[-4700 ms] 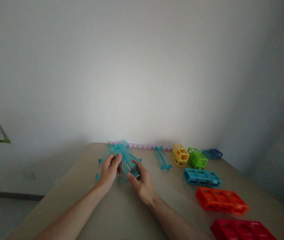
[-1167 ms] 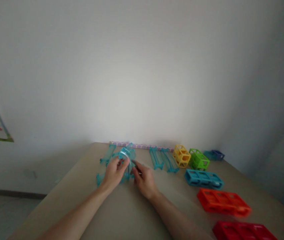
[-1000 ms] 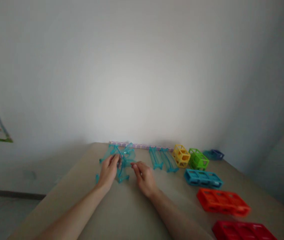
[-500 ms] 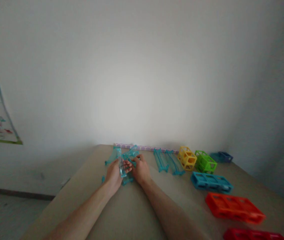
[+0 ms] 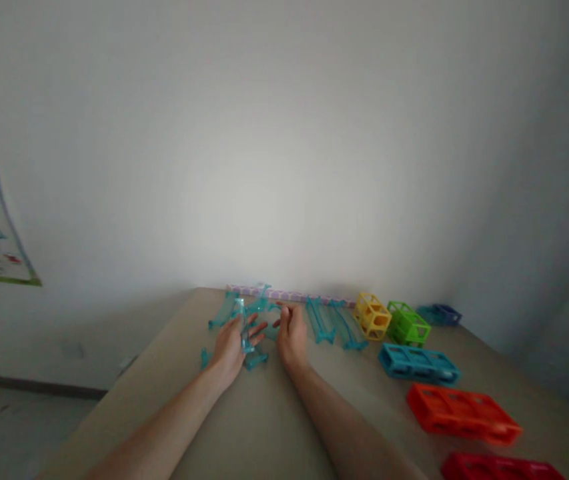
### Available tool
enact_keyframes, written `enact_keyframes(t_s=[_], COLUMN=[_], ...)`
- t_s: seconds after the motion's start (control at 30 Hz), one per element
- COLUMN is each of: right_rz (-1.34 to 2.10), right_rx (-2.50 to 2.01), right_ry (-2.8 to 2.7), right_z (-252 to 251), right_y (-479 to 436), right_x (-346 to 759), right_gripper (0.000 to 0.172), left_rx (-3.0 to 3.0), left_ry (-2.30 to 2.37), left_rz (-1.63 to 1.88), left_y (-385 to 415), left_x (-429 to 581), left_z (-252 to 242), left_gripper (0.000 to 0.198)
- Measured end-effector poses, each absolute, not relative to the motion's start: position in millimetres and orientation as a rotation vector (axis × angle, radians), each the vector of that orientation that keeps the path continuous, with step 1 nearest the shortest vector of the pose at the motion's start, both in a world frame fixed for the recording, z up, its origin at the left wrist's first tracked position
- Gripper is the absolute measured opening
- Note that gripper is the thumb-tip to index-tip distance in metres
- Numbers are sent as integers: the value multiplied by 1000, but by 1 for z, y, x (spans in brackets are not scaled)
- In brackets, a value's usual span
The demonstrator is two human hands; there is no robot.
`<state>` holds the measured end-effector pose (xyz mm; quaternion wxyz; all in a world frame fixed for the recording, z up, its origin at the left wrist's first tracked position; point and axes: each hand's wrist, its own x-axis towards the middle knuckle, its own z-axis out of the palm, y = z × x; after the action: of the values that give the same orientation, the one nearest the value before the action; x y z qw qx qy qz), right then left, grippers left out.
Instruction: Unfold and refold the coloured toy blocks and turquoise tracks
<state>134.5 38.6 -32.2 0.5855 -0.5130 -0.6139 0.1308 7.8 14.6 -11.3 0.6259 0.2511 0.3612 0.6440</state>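
My left hand (image 5: 229, 343) is closed round a clear teal plastic piece (image 5: 244, 327), which stands nearly upright against the palm; some fingertips stick out to its right. My right hand (image 5: 291, 337) is just to the right, its fingers curled beside another translucent teal piece (image 5: 272, 329) that it seems to grip; the fingers partly hide the contact. More teal pieces lie around the left hand: one at the back left (image 5: 224, 312), one behind it (image 5: 260, 301) and a short one in front (image 5: 256, 361).
Two long teal pieces (image 5: 320, 321) lie side by side to the right. Beyond them stand yellow (image 5: 372, 316) and green (image 5: 408, 325) open frames, then blue (image 5: 419, 364), orange (image 5: 463, 412) and red (image 5: 499, 468) ones nearer me. A patterned strip (image 5: 289, 295) runs along the wall.
My right hand has moved right, away from my left hand, and a teal piece now shows in the gap. The left hand keeps its piece, its fingers a little more spread.
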Motion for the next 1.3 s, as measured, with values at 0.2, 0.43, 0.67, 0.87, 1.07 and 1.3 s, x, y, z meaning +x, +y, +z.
enact_keyframes(t_s=[0.2, 0.43, 0.67, 0.87, 1.07, 1.3], right_rz=[368, 244, 272, 308, 321, 462], right_rx=[-1011, -1003, -1067, -974, -932, -873], right_ry=[-1392, -1415, -1398, -1530, -1678, -1685], right_z=[-26, -9, -12, -13, -13, -13], right_y=[31, -11, -40, -40, -47, -45], right_x=[133, 151, 174, 149, 144, 147], right_gripper=[37, 23, 33, 48, 36, 31], left_rx=[534, 578, 741, 688, 777, 738], left_ry=[812, 796, 732, 527, 477, 486], left_rz=[1494, 1461, 1329, 1199, 1235, 1181], left_y=[14, 12, 2, -8, -6, -7], left_x=[8, 8, 14, 18, 13, 11], left_z=[-9, -8, -7, -4, -1, -2], left_gripper=[9, 6, 8, 4, 18, 20])
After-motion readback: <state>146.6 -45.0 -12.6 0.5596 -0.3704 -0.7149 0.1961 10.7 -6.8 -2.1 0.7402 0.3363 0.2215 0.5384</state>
